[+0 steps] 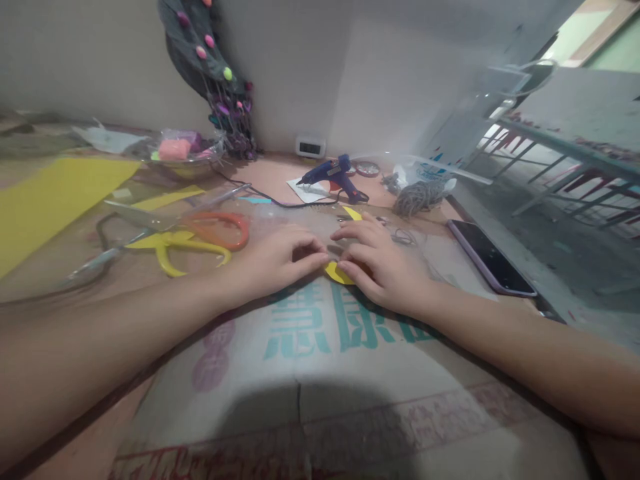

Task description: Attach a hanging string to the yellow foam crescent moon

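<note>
A small yellow piece (339, 273), like cut felt or paper with a rounded edge, is held low over the printed sheet. My right hand (385, 267) has its thumb and forefinger closed on it. My left hand (285, 260) is closed in a pinch at the piece's left end, its thumb and forefinger tips meeting there. Left of that hand lie scissors with orange and yellow handles (220, 230), blades pointing left. Just behind my right fingers is another yellow scrap (352, 213).
A blue glue gun (333, 175) rests on white paper at the back, its cord running left. Grey yarn (417, 197) and a phone (493, 257) lie right. A large yellow sheet (55, 197) and a bowl of wrapped coloured pieces (183, 153) are left. A small digital display (311, 147) stands by the wall.
</note>
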`<state>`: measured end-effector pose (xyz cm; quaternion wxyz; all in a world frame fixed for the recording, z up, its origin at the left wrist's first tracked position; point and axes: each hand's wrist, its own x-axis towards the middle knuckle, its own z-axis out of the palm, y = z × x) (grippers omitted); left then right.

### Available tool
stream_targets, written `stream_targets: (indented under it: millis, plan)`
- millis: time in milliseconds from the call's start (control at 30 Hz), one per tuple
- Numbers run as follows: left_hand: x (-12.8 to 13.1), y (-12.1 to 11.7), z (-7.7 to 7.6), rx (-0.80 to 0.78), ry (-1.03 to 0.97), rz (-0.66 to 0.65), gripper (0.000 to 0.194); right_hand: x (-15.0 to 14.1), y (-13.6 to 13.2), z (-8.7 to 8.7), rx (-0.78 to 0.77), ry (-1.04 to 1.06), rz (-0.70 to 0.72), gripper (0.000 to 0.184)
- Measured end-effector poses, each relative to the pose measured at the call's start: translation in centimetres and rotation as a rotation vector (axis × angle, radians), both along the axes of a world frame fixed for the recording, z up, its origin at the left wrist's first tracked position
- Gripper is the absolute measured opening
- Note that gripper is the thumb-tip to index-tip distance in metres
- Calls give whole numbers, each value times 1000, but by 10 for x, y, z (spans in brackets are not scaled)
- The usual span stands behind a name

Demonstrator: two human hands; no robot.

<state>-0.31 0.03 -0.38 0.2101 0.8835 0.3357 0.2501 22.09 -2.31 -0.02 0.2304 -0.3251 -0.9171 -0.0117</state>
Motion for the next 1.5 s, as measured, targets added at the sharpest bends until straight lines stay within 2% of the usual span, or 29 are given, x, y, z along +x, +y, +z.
stream_targets:
  millis: [167,367,1067,1300,1500]
  plan:
    - [0,0,0,13,-21,14,34,0,0,1,4,4,-4,22]
    - [0,-1,1,-43,-19,64,31,1,1,0,32,25,-12,21]
    - [-1,1,-3,39,-13,15,34,2,4,0,-17,78,-18,21]
    - [-1,0,-4,44,-85,36,26,2,5,0,-31,88,-17,21]
    - [-2,1,-5,54,-114,-2,21,2,5,0,-58,101,-10,20]
